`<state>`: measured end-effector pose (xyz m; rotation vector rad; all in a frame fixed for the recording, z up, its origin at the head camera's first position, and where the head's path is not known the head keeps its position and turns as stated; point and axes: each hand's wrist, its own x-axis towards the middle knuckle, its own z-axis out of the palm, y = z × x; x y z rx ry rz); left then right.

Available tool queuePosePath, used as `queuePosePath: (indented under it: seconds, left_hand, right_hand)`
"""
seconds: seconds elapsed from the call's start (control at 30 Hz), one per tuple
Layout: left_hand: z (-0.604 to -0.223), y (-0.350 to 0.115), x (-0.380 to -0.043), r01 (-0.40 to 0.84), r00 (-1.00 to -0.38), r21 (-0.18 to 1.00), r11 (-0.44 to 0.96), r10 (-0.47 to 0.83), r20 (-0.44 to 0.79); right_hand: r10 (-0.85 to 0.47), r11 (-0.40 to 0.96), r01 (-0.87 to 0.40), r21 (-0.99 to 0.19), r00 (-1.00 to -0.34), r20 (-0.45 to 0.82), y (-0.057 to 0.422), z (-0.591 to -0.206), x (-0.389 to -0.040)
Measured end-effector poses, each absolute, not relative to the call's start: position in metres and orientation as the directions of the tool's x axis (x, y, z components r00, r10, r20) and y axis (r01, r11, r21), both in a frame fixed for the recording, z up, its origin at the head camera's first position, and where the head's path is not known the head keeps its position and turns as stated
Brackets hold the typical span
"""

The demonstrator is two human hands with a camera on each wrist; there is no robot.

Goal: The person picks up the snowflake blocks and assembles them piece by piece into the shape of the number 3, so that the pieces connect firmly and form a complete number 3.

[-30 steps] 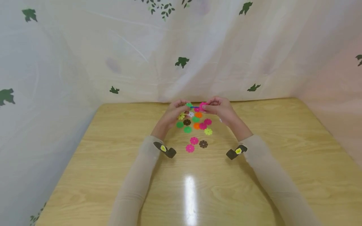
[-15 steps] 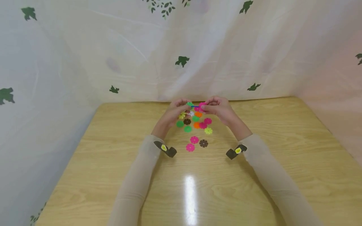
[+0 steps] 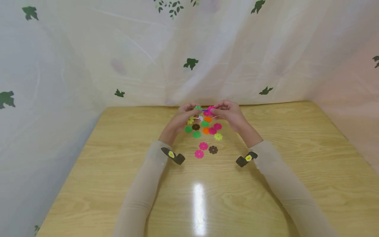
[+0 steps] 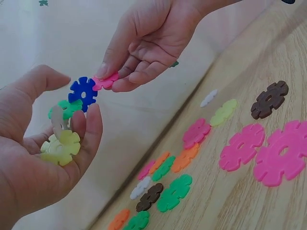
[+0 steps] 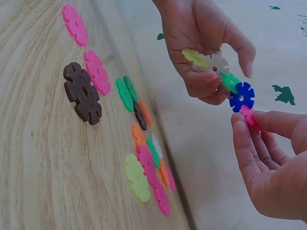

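My left hand [image 3: 181, 119] holds a short chain of flower-shaped interlocking discs over the far part of the table. In the left wrist view, its curled fingers support a yellow disc [image 4: 71, 144], a white disc [image 4: 58, 118] and a green disc [image 4: 72, 106], while the thumb stands apart from them. A blue disc [image 5: 235, 101] sits at the chain's far end. Facing it, my right hand [image 3: 232, 116] pinches a pink disc [image 5: 246, 113] between thumb and fingers. The pink disc meets the blue disc's edge; how deep the slots engage cannot be made out.
Loose discs lie below the hands on the wooden table [image 3: 189, 204], among them a dark brown disc [image 3: 213, 150], a pink disc [image 3: 199, 154] and a light yellow disc [image 3: 218, 136]. A pale curtain [image 3: 148, 65] with green leaf-like prints hangs behind the table's far edge.
Both hands stay almost in the same place, with only tiny shifts. The pink and blue discs remain together between them. Loose discs lie as before.
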<state>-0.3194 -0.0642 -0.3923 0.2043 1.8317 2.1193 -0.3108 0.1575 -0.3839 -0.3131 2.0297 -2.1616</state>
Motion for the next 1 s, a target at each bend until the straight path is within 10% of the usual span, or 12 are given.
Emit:
queuePosePath:
  seconds: [1.0]
  left_hand:
    - [-0.3928, -0.0631, -0.3181, -0.075, -0.938, 0.989, -0.129, 0.345, -0.026]
  right_hand:
    - [-0.257, -0.048, -0.147, -0.988, -0.954, 0.154, 0.1615, -0.3828, -0.3106]
